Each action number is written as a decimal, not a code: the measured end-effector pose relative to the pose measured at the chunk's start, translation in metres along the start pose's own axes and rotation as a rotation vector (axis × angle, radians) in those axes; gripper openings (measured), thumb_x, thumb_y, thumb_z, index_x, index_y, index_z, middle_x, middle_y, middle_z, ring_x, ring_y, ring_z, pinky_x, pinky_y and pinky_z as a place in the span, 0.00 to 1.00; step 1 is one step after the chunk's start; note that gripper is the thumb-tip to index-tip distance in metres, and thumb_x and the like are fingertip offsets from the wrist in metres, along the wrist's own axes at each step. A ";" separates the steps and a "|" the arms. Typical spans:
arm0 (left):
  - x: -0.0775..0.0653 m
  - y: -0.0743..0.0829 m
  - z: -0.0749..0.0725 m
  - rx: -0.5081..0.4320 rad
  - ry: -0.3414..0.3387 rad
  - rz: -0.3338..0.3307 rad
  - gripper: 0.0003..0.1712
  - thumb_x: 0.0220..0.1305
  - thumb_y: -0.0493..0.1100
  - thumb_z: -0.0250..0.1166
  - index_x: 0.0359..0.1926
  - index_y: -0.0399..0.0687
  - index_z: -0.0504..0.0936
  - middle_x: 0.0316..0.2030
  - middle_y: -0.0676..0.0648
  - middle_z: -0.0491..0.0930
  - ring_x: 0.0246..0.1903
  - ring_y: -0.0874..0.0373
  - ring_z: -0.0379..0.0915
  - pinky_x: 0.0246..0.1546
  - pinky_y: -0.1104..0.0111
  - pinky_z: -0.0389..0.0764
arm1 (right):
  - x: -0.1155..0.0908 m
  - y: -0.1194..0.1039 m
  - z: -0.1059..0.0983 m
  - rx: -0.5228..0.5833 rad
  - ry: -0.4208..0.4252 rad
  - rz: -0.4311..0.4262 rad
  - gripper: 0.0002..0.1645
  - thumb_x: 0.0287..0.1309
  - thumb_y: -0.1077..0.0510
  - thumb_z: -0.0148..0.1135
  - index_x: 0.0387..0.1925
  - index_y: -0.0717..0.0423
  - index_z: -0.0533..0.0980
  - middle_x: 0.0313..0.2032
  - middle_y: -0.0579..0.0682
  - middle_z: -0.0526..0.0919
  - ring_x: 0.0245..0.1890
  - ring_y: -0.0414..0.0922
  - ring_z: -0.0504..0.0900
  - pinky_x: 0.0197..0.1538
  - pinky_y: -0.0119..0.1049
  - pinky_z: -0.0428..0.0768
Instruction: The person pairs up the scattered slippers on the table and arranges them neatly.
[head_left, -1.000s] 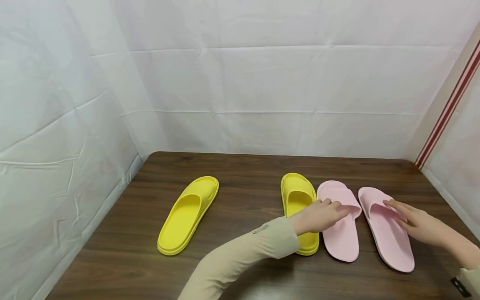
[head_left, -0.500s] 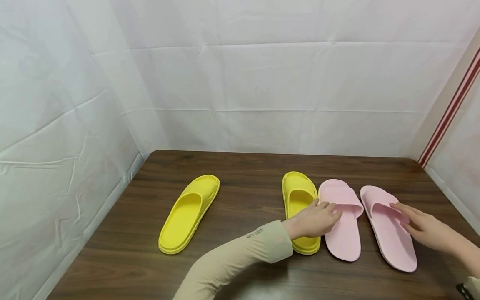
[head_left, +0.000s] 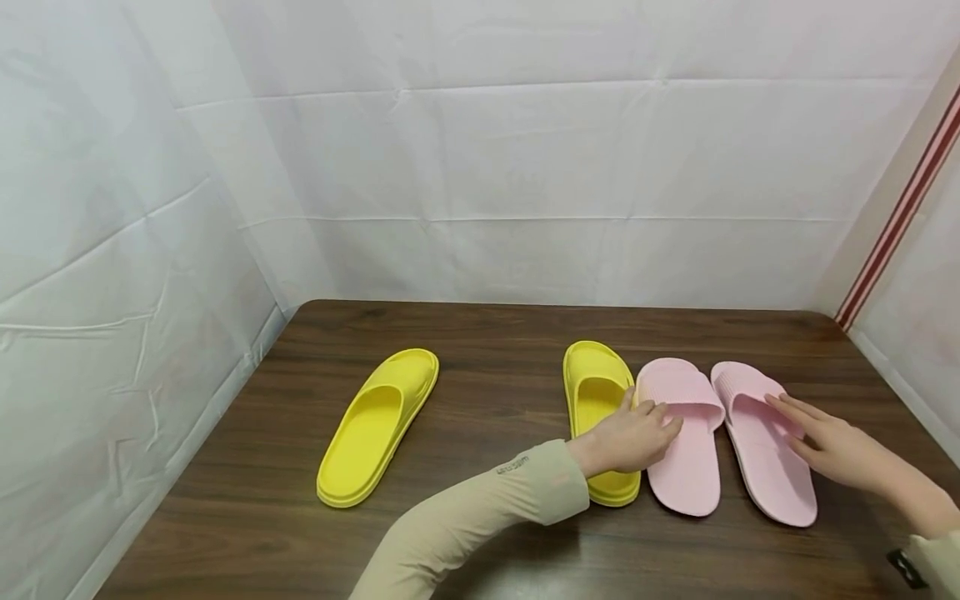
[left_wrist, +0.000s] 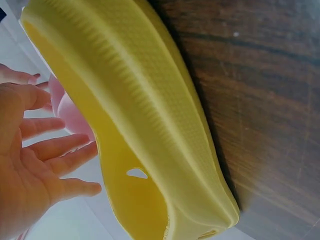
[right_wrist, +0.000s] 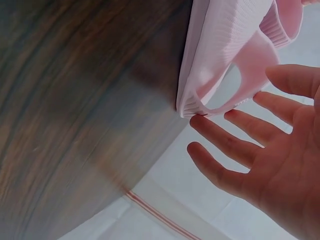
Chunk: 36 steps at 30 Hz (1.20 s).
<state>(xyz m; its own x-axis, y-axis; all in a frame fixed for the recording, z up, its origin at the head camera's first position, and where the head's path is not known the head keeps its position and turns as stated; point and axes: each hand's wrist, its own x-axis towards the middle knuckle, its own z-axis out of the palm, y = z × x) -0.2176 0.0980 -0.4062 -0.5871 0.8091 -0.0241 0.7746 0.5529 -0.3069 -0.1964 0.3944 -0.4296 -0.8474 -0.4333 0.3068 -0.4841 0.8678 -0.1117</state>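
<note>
Two pink slippers lie side by side on the right of the table, toes pointing away. My right hand (head_left: 834, 446) touches the upper of the right pink slipper (head_left: 776, 475); in the right wrist view its extended fingertips (right_wrist: 197, 120) are at the strap edge. The left pink slipper (head_left: 684, 479) meets its neighbour at the strap. My left hand (head_left: 628, 437) hovers over the gap between that slipper and a yellow slipper (head_left: 596, 362), fingers loosely spread and holding nothing. In the left wrist view the yellow slipper (left_wrist: 125, 90) fills the middle, beside the palm.
A second yellow slipper (head_left: 367, 442) lies apart on the left, angled toe to the right. The dark wooden table (head_left: 480, 375) is backed by a white sheet (head_left: 480, 167), with a red-striped strip (head_left: 900, 217) at the right corner.
The right pink slipper has shifted left under my right hand, up against the other pink one. My left hand has drawn back a little from the left pink slipper's strap.
</note>
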 end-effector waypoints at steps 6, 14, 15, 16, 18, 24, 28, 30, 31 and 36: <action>0.005 0.001 0.000 -0.011 -0.010 -0.017 0.24 0.67 0.52 0.43 0.63 0.60 0.61 0.55 0.52 0.69 0.53 0.59 0.65 0.60 0.54 0.59 | 0.006 -0.002 0.002 -0.010 0.000 -0.014 0.42 0.44 0.65 0.64 0.63 0.51 0.61 0.49 0.66 0.72 0.43 0.61 0.76 0.40 0.49 0.73; 0.010 0.003 0.002 -0.027 -0.001 -0.069 0.25 0.66 0.52 0.43 0.64 0.59 0.60 0.54 0.51 0.70 0.52 0.58 0.65 0.61 0.52 0.58 | 0.007 0.003 0.006 0.002 0.025 -0.036 0.40 0.47 0.64 0.62 0.63 0.49 0.61 0.51 0.65 0.72 0.56 0.41 0.67 0.53 0.08 0.49; 0.011 0.002 0.002 -0.027 0.001 -0.075 0.25 0.66 0.52 0.43 0.64 0.58 0.60 0.54 0.51 0.70 0.52 0.58 0.65 0.61 0.52 0.58 | 0.007 0.003 0.006 -0.004 0.020 -0.031 0.40 0.47 0.64 0.62 0.63 0.49 0.61 0.51 0.65 0.72 0.55 0.45 0.69 0.53 0.12 0.56; 0.011 0.002 0.002 -0.029 0.004 -0.080 0.25 0.66 0.52 0.44 0.64 0.58 0.60 0.54 0.51 0.71 0.52 0.58 0.65 0.60 0.51 0.58 | 0.008 0.003 0.005 -0.014 0.014 -0.026 0.40 0.47 0.63 0.62 0.63 0.49 0.60 0.51 0.65 0.72 0.52 0.50 0.72 0.52 0.18 0.62; 0.012 0.001 0.003 -0.029 0.010 -0.086 0.25 0.66 0.52 0.44 0.63 0.58 0.60 0.52 0.52 0.71 0.51 0.59 0.66 0.60 0.51 0.59 | 0.008 0.002 0.004 -0.025 0.004 -0.015 0.40 0.46 0.63 0.63 0.63 0.49 0.60 0.51 0.64 0.72 0.47 0.57 0.75 0.45 0.29 0.69; 0.018 -0.007 0.004 0.006 0.055 -0.089 0.22 0.65 0.54 0.46 0.60 0.62 0.64 0.49 0.55 0.70 0.51 0.59 0.65 0.59 0.52 0.60 | 0.009 0.000 0.003 -0.023 -0.006 0.001 0.40 0.46 0.63 0.63 0.63 0.49 0.60 0.52 0.65 0.72 0.45 0.60 0.75 0.42 0.33 0.69; 0.023 -0.010 0.006 0.025 0.071 -0.089 0.22 0.64 0.55 0.46 0.60 0.65 0.63 0.56 0.54 0.63 0.54 0.58 0.62 0.59 0.53 0.60 | 0.009 0.000 0.003 -0.016 -0.010 0.001 0.41 0.46 0.63 0.63 0.63 0.50 0.60 0.51 0.66 0.71 0.44 0.61 0.75 0.41 0.40 0.71; 0.026 -0.010 0.006 0.008 0.052 -0.088 0.23 0.64 0.55 0.46 0.61 0.67 0.61 0.60 0.55 0.60 0.56 0.59 0.61 0.60 0.53 0.59 | 0.008 -0.001 0.003 -0.010 -0.014 0.001 0.41 0.46 0.64 0.63 0.63 0.51 0.60 0.51 0.66 0.71 0.44 0.62 0.75 0.40 0.46 0.71; 0.027 -0.010 0.006 -0.003 0.036 -0.090 0.24 0.65 0.55 0.46 0.62 0.67 0.60 0.61 0.55 0.58 0.57 0.59 0.61 0.60 0.53 0.58 | 0.008 -0.001 0.003 -0.007 -0.015 0.001 0.41 0.45 0.64 0.63 0.63 0.51 0.60 0.51 0.67 0.71 0.44 0.62 0.75 0.40 0.48 0.71; 0.033 -0.006 0.007 -0.008 -0.023 -0.110 0.26 0.66 0.55 0.44 0.64 0.66 0.57 0.63 0.58 0.56 0.58 0.61 0.60 0.62 0.52 0.55 | 0.008 -0.002 0.002 0.017 -0.037 0.007 0.43 0.45 0.64 0.63 0.64 0.52 0.58 0.51 0.68 0.70 0.45 0.64 0.75 0.40 0.52 0.71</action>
<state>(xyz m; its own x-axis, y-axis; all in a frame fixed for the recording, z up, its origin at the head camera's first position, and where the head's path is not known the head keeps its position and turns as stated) -0.2438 0.1197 -0.4120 -0.6740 0.7386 -0.0121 0.7069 0.6401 -0.3010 -0.2030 0.3886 -0.4290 -0.8582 -0.4359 0.2711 -0.4812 0.8670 -0.1295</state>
